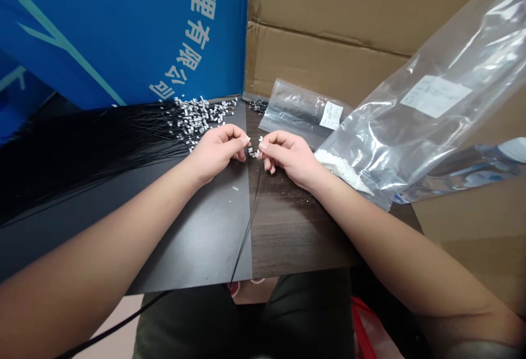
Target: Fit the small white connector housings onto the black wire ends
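Observation:
My left hand (216, 153) and my right hand (287, 159) meet above the table, their fingertips pinched close together. Small white pieces (253, 153) lie between the fingertips, and a thin black cable (246, 233) runs down from the hands across the table edge. What the fingertips grip is partly hidden. Left of my left hand spreads a dense fan of fine black cables (94, 150), with many small white connectors (201, 120) on their far ends.
A translucent dark sheet (201, 238) covers part of the wood-grain tabletop (298, 233). Plastic bags (423, 129) lie at right, one holding white pieces (337, 164). A smaller labelled bag (299, 109) lies behind. A blue printed board (123, 30) and cardboard (324, 30) stand behind.

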